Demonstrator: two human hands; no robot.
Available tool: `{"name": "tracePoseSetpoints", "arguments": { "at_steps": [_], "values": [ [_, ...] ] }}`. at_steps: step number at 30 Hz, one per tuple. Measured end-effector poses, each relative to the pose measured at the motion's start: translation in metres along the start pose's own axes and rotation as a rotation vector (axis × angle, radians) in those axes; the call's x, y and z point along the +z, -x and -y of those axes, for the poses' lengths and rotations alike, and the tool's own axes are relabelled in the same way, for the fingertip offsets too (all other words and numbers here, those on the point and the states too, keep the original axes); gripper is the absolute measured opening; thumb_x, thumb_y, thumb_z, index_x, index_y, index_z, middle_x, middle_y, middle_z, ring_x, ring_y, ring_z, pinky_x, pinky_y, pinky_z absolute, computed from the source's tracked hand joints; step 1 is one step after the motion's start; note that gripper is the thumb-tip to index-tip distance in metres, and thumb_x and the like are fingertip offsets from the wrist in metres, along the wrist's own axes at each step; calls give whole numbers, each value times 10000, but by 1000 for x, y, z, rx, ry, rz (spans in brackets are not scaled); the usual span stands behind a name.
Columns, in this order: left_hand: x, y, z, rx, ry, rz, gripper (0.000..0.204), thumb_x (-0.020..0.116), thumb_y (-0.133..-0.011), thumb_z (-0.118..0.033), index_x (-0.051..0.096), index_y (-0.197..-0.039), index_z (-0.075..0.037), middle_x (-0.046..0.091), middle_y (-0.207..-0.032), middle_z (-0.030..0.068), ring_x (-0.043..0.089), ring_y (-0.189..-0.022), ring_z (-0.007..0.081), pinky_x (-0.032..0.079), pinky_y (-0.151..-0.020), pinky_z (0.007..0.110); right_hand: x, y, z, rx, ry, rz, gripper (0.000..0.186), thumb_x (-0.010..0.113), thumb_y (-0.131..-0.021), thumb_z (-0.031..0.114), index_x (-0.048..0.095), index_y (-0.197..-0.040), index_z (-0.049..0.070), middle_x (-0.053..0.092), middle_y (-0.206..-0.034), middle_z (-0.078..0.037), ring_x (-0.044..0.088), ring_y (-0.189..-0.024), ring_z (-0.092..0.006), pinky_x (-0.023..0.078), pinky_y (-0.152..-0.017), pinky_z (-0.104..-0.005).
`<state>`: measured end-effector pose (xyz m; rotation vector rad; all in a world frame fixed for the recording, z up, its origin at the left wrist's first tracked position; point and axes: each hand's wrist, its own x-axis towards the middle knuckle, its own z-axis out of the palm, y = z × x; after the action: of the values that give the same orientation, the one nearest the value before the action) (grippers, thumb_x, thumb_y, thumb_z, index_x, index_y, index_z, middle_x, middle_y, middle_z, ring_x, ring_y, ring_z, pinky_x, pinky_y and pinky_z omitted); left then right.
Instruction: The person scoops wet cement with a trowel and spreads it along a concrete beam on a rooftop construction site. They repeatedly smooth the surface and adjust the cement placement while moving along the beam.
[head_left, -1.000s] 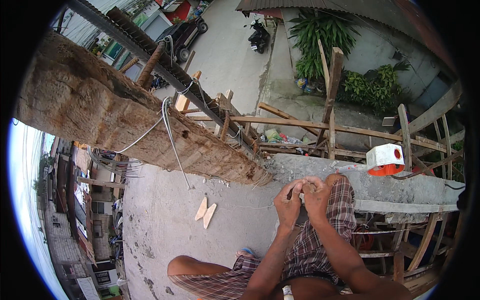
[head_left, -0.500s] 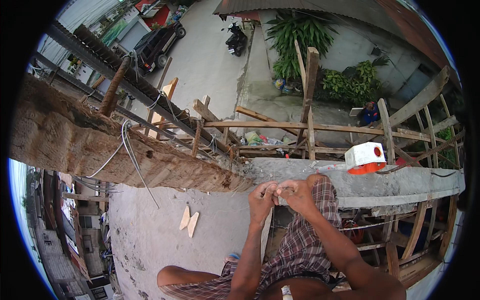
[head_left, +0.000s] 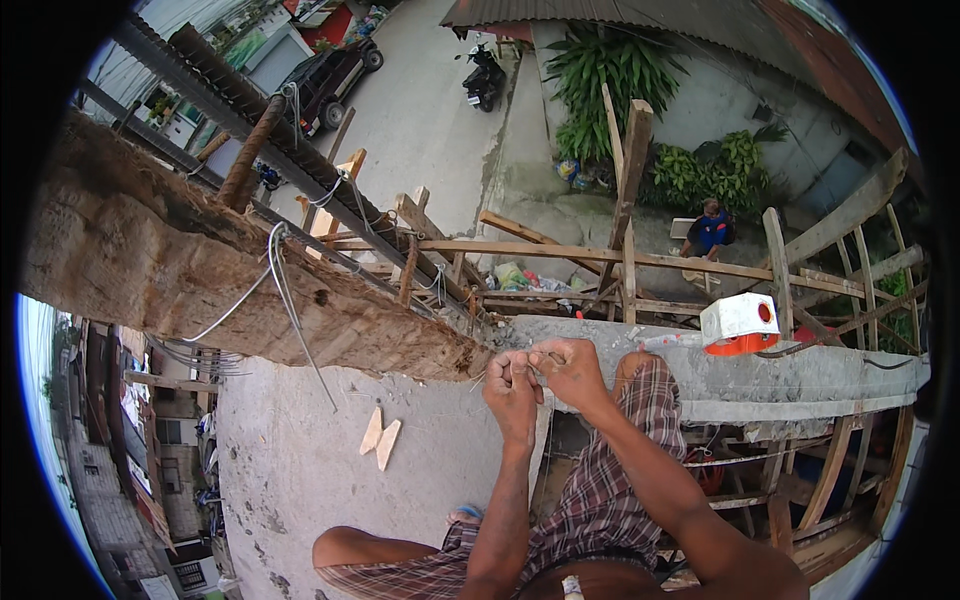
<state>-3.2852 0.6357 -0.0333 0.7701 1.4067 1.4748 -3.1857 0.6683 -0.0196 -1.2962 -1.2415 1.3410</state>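
Observation:
My left hand [head_left: 512, 392] and my right hand [head_left: 573, 372] meet in front of me over the edge of the concrete ledge [head_left: 640, 350]. The fingers of both are pinched closed, and whatever they hold is too small to make out. Just left of them ends a rough wooden beam [head_left: 230, 280], with a bent tie wire [head_left: 285, 290] hanging from it. To the right, a white case with an orange rim [head_left: 738, 322] sits on the ledge.
Steel reinforcing bars [head_left: 330, 195] run above the beam. Two pale wood pieces [head_left: 380, 438] lie on the floor slab [head_left: 300, 450]. A timber frame [head_left: 560, 250] stands beyond the ledge, and a person [head_left: 710, 228] sits below it. Farther off are a motorcycle [head_left: 484, 80] and a dark vehicle [head_left: 325, 90].
My hands have shifted slightly left and the right has turned over more, its fingers still against the left. The view has tilted a little, showing more of the seated person.

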Motion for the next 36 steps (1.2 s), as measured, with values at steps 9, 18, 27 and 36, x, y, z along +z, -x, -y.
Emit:
{"name": "tracePoseSetpoints", "arguments": {
  "at_steps": [9, 18, 27, 36],
  "values": [
    [-1, -3, 28, -265, 83, -134, 206, 581, -959, -171, 643, -1079, -16, 573, -755, -21, 487, -600, 42, 358, -456, 191, 28, -61, -7, -154, 473, -71, 137, 642, -713, 138, 715, -830, 136, 645, -689, -178, 633, -692, -388, 474, -621, -487],
    [-10, -12, 38, -340, 207, -171, 122, 495, -974, -111, 601, -938, -61, 515, -704, -26, 411, -545, 41, 280, -432, 195, 47, -63, -30, -267, 413, -73, 153, 644, -663, 128, 705, -803, 132, 628, -661, -184, 618, -657, -396, 452, -573, -491],
    [-16, -8, 39, -322, 272, -160, 125, 507, -978, -146, 580, -911, -70, 476, -670, -30, 367, -510, 38, 260, -424, 201, 40, -54, -26, -392, 509, 26, 165, 644, -636, 125, 705, -787, 153, 620, -631, -169, 617, -638, -378, 441, -546, -485],
    [-22, 21, 47, -218, 121, -247, 165, 513, -985, -157, 631, -1023, -48, 408, -627, -80, 288, -488, 3, 235, -410, 183, 28, -40, -26, -463, 598, 113, 126, 634, -669, 65, 680, -769, 128, 638, -658, -151, 638, -637, -355, 452, -519, -455]
  ]
}}
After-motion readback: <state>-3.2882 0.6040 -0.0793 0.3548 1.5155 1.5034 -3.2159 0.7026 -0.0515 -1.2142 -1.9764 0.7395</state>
